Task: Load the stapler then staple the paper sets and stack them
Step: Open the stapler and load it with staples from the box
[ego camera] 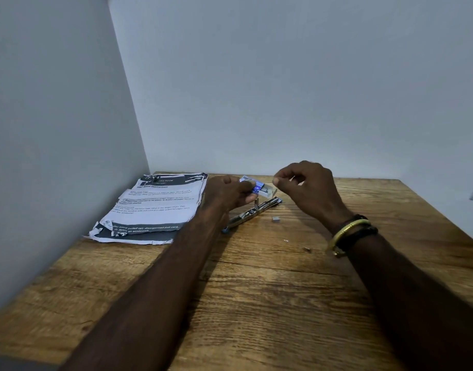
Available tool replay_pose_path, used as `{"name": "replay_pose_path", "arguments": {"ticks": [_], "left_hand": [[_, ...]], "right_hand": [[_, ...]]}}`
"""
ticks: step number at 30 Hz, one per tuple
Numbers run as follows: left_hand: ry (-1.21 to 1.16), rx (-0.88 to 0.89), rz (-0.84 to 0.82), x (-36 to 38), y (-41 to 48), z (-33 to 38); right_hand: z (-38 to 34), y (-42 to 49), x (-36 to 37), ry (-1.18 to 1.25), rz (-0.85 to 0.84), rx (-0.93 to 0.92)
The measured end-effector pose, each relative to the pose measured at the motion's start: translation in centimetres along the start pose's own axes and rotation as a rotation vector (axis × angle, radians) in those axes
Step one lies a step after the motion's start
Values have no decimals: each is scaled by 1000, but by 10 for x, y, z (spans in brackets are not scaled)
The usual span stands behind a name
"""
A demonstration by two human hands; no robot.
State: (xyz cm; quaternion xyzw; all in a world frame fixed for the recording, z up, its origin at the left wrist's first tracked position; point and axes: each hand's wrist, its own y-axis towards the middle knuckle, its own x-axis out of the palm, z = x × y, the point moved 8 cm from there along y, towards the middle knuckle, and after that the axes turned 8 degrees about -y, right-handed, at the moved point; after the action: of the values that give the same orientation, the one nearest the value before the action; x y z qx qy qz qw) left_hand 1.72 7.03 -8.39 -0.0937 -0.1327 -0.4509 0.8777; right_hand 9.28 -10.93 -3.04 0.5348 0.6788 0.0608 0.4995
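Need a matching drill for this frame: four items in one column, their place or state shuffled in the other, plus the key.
Things:
1. staple box
2. stapler
3. paper stack
4. bracelets

Places or states:
A. lying opened out flat on the table
B. worn on the right wrist
C. held in the left hand
D. lying on the table beside the left wall

Pairs: 1-C, 2-A, 3-D, 4-B.
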Motion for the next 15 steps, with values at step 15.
{"name": "replay_pose_path", "arguments": {"ticks": [15], "left_hand": [[-27, -26, -23, 3, 2, -5]], "right_hand": [[20, -5, 22, 396, -185, 242]]}}
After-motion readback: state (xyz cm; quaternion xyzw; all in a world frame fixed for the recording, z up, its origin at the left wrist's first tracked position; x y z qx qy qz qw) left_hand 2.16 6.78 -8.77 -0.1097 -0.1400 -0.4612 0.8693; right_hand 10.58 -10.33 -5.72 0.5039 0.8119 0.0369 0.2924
